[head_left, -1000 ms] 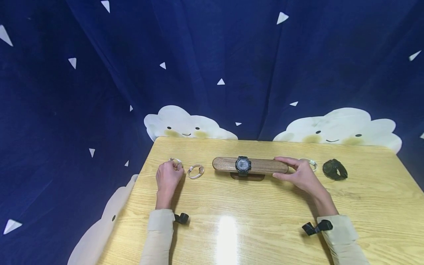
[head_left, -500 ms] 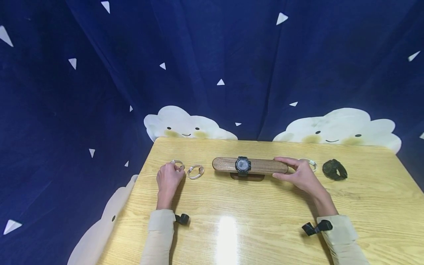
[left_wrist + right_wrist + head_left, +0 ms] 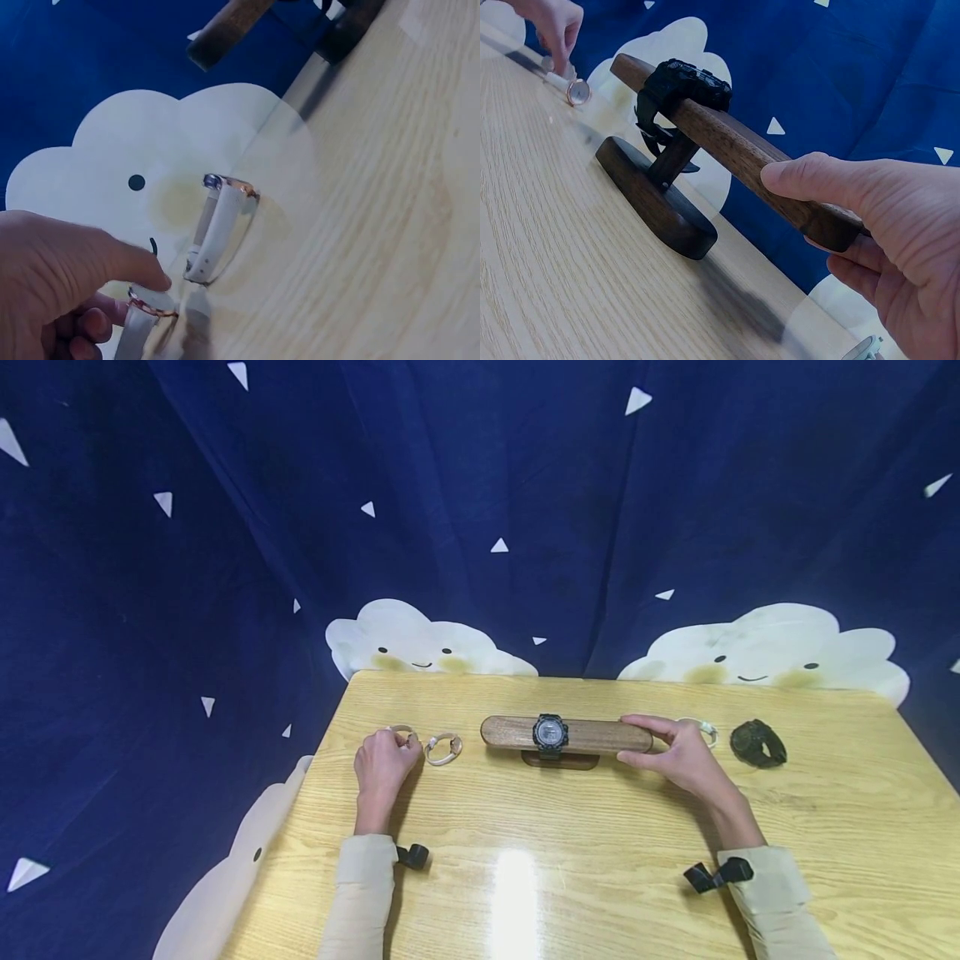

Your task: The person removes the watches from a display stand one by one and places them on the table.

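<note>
At the table's left, my left hand (image 3: 381,768) pinches a white-strapped watch (image 3: 133,334) with a rose-gold case between thumb and fingers; the hand hides part of it. Just to its right lies a second white-strapped watch (image 3: 443,749), standing on its side in the left wrist view. My right hand (image 3: 686,762) grips the right end of a dark wooden watch stand (image 3: 600,737), thumb on the near side and fingers on the far side. A black digital watch (image 3: 551,734) is strapped round the stand's bar, near its middle.
Behind my right hand lies a pale-strapped watch (image 3: 708,732), partly covered. A dark chunky watch (image 3: 757,745) rests farther right. The wooden table (image 3: 600,860) meets a blue curtain (image 3: 465,485) with white clouds at its back and left edges.
My left hand has shifted very slightly right, and the watch in its fingers has turned or moved a little. The right hand and the stand look unchanged.
</note>
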The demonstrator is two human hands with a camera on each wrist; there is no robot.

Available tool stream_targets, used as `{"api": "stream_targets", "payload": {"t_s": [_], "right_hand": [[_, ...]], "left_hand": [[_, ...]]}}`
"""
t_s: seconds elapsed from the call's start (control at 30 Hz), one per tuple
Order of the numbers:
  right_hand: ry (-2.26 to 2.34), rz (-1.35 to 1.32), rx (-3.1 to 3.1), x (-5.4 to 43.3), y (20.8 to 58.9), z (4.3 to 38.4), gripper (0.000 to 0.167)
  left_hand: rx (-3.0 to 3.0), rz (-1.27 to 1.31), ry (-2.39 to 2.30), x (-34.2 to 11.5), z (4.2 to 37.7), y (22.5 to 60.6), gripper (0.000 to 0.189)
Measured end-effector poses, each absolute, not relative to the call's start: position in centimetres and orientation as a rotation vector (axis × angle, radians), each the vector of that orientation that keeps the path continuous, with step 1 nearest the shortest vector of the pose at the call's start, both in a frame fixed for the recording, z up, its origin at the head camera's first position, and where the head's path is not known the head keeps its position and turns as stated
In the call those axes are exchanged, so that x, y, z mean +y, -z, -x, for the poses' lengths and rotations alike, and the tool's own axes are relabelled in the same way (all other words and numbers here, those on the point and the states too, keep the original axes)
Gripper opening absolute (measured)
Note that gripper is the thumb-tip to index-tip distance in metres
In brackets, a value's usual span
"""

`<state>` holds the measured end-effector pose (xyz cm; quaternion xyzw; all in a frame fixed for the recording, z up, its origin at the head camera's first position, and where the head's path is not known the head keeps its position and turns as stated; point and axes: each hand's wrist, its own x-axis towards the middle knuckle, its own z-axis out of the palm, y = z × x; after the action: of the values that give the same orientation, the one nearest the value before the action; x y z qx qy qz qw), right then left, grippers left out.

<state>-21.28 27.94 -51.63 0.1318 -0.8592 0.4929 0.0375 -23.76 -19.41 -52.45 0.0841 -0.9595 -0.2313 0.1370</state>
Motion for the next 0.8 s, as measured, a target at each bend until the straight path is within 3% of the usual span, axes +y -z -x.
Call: {"api": "stream_targets", "payload": {"t_s": [0.17, 0.8], "right_hand": [[-1.515, -0.398, -2.645, 28.0, 51.7, 21.3, 0.053], [-1.548, -0.383, -2.652, 28.0, 51.7, 21.3, 0.056]], "left_hand": [[-2.743, -0.219, 0.717, -19.2, 23.5, 51.9, 0.017], [-2.369, 0.292, 0.947, -14.8, 23.4, 50.9, 0.043]]}}
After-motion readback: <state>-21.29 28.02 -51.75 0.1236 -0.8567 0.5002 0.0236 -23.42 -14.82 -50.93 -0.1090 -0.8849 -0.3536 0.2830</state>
